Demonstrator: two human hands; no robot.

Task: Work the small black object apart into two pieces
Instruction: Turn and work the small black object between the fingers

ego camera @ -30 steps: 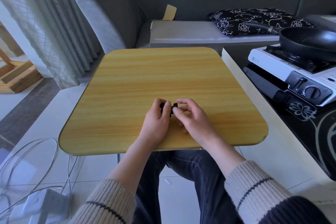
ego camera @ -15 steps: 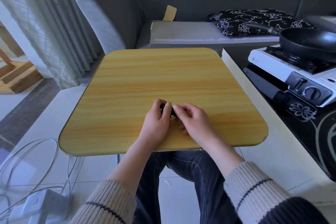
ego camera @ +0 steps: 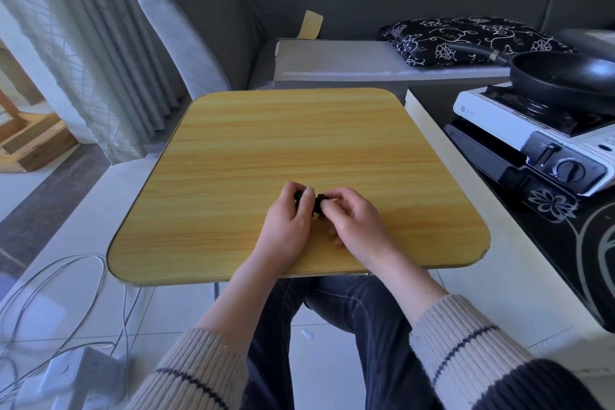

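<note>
Compared with a second before, the right hand (ego camera: 354, 226) had closed its raised fingers back down over the small black object (ego camera: 317, 203), and both hands sat in almost the same spot on the wooden table (ego camera: 299, 143).

Seen from the head camera, the hands worked near the table's front edge, a little right of centre. The tabletop lay bare behind them and to both sides, open all the way to its rounded corners. Along the right edge a white counter (ego camera: 466, 226) stood close by, carrying a portable gas stove (ego camera: 532, 140) with a black frying pan (ego camera: 565, 76) on top. Beyond the far edge sat a grey sofa (ego camera: 332, 10) with a black patterned cushion (ego camera: 466, 36). White cables (ego camera: 66, 276) trailed across the floor at lower left.

The left hand (ego camera: 286, 230) pinched the object's left end, thumb on the near side and fingers curled over the far side. The right hand gripped the right end, fingertips bunched tight around it. Only a dark strip of the object showed between the two thumbs, just above the tabletop. Whether it had come apart into two pieces could not be told.
</note>
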